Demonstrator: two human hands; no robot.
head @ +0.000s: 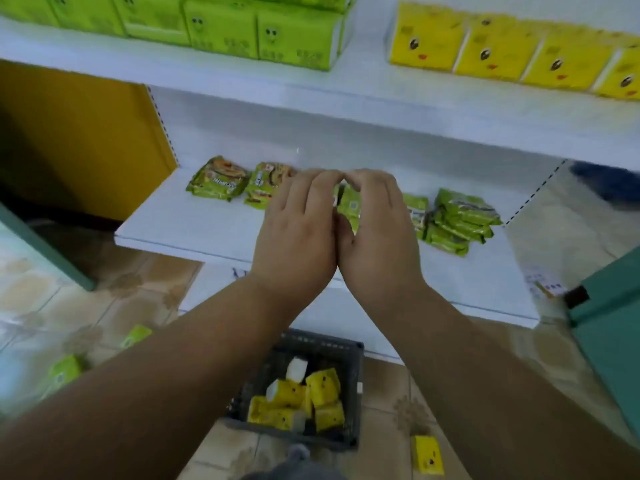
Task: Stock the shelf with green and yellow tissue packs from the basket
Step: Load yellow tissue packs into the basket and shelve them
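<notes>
green tissue packs point(221, 29), yellow tissue packs point(498, 50), dark basket point(353, 386)

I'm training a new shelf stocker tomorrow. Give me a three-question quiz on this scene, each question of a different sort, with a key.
1. True or false: the basket on the floor holds mostly green packs.
2. Multiple choice: the yellow tissue packs on the upper shelf stand (A) left of the green tissue packs, (B) right of them, (C) on top of them.
3. Fill in: a lone yellow pack lies on the floor to the ____ of the basket.

Key: 1 false, they are yellow packs; 2 B; 3 right.
</notes>
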